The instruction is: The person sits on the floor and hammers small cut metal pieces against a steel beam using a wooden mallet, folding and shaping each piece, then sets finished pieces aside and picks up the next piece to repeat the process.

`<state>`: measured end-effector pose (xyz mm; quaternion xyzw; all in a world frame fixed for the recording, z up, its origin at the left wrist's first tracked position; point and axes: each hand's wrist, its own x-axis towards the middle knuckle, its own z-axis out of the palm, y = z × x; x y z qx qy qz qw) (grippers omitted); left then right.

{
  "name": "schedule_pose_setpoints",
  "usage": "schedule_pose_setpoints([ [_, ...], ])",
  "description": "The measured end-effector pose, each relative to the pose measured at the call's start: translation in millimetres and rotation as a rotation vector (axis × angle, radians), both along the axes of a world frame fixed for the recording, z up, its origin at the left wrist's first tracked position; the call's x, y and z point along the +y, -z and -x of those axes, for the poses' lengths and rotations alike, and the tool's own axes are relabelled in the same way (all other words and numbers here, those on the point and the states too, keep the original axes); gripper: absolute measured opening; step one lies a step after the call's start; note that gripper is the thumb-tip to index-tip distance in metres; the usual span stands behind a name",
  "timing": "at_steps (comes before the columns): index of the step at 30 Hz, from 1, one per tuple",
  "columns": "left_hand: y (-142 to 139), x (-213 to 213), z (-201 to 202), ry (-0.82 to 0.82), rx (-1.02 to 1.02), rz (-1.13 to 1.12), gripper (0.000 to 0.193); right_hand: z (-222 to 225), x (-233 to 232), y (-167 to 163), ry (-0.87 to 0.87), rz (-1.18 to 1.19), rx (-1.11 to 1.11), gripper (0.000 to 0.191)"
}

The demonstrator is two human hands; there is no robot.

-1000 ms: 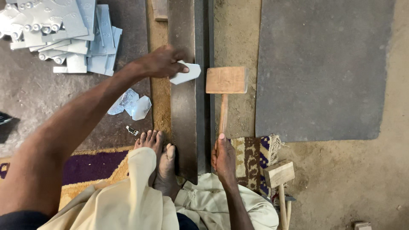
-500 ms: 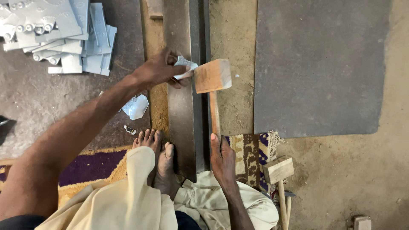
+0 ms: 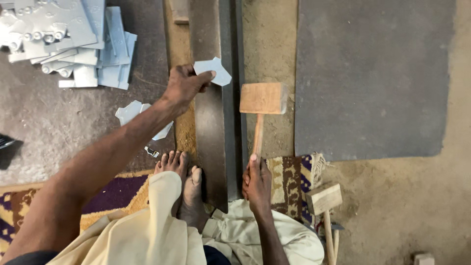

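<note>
Bare feet (image 3: 181,189) are parked right against the near end of the steel bar (image 3: 211,122), so a slipped swing or a bouncing offcut lands on toes. Right hand (image 3: 257,184) is wrapped around the mallet (image 3: 263,98) handle just right of the bar. Left hand (image 3: 185,86) pinches the small metal piece (image 3: 212,72) over the bar, fingers close to the strike zone. Half a second ago the mallet head was up against that piece; now it's pulled back right, and the piece sits higher.
</note>
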<state>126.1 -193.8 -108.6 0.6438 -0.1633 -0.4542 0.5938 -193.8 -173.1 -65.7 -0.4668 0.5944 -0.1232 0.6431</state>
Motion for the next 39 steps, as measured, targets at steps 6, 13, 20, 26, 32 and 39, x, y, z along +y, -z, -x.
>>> schedule_pose_setpoints([
  [6, 9, 6, 13, -0.135, 0.174, 0.081, 0.021, -11, 2, -4, -0.008, -0.041, -0.097, 0.044],
  [13, 0, 7, 7, -0.034, 0.059, 0.066, 0.023, -8, 1, -8, -0.015, 0.001, -0.108, 0.047],
  [20, -3, -1, 5, -0.027, -0.039, 0.039, 0.023, -16, -5, -13, -0.1, 0.105, -0.14, 0.044],
  [26, 4, 1, 9, -0.115, 0.035, 0.024, 0.025, -26, -7, -10, -0.282, 0.305, -0.051, 0.044],
  [32, 12, 1, 12, -0.14, 0.052, 0.063, 0.027, -30, -11, -26, -0.153, 0.071, -0.073, 0.042],
  [39, 17, 1, 17, -0.178, 0.033, 0.084, 0.027, 12, -17, -47, 0.074, 0.412, -0.421, 0.052],
])
